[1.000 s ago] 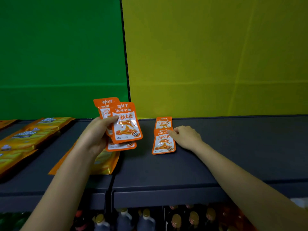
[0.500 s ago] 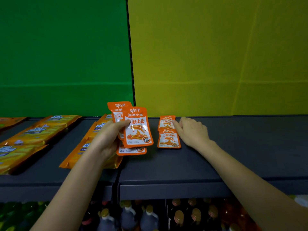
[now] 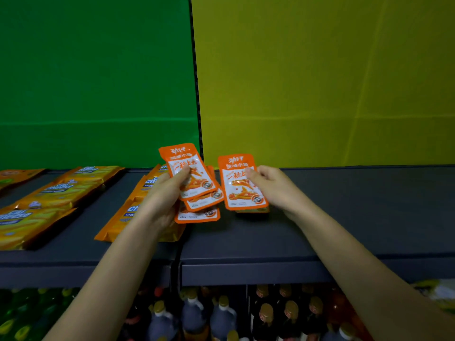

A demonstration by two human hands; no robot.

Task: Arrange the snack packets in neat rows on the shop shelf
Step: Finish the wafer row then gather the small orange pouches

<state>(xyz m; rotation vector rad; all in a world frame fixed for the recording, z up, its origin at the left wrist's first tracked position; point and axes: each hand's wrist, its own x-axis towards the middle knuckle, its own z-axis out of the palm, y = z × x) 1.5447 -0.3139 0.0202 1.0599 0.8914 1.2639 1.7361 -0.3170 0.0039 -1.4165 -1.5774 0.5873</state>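
Overlapped in the left grip (image 3: 161, 203): a fan of orange packets (image 3: 197, 185), only the front one fully seen, at least two more peeking out below, true count unclear. Left edges covered by that grip. Under the single packet (image 3: 242, 190) pinched in the right grip (image 3: 273, 190): just a sliver of shelved packets (image 3: 253, 211), number untellable. Fine print on all too small to read. Beneath the left forearm (image 3: 118, 254), half-hidden yellow cheese packs (image 3: 134, 210); outer packs (image 3: 14, 225) cut by the left edge. Below the shelf (image 3: 344, 217), dim blurred bottles (image 3: 221, 316), cropped at the bottom edge, labels illegible. At far right, a blurry green-white thing (image 3: 440, 294), cut off, unidentifiable.
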